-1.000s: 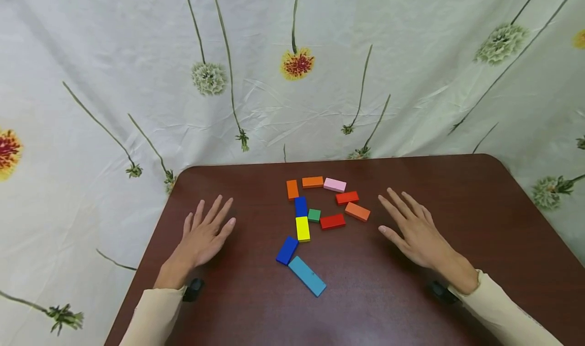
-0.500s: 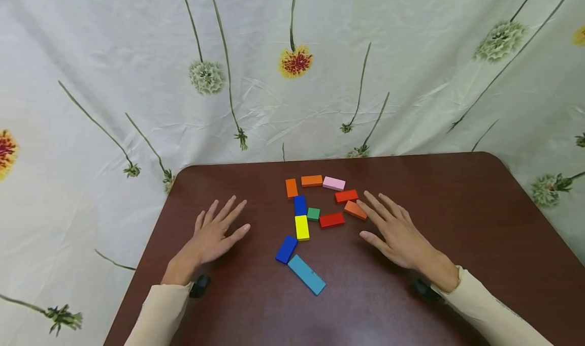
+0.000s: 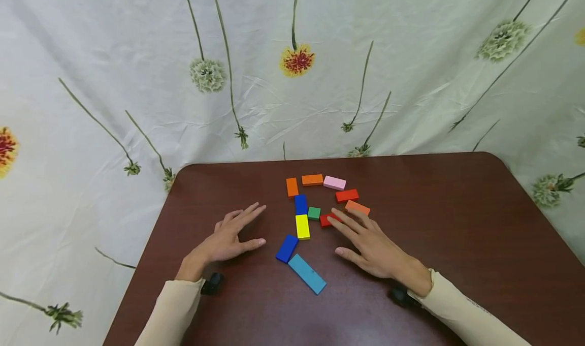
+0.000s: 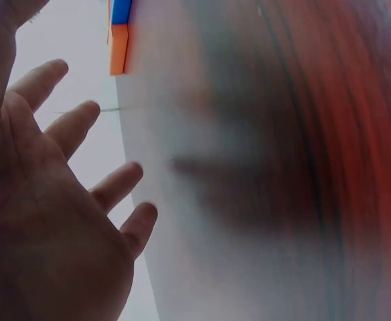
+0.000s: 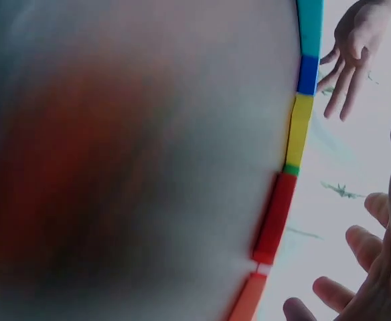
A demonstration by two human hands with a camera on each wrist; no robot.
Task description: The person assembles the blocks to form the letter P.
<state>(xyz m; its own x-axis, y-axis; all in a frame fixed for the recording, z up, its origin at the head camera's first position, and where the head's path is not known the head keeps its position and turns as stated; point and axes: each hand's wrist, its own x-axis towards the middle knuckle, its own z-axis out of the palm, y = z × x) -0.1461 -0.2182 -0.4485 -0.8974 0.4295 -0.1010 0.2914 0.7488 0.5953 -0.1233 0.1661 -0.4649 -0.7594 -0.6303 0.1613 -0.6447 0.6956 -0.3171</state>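
Red block (image 3: 324, 221) near right hand (image 3: 375, 247) (palm down)

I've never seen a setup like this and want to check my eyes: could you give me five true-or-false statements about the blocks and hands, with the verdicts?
1. The green block lies between the yellow block and a red block. True.
2. Both hands grip blocks. False: the left hand and right hand hold nothing.
3. In the head view, the right hand partly hides that red block. True.
4. Two blocks are yellow. False: only one is.
5. In the head view, the light blue block is nearest the bottom edge of all the blocks. True.
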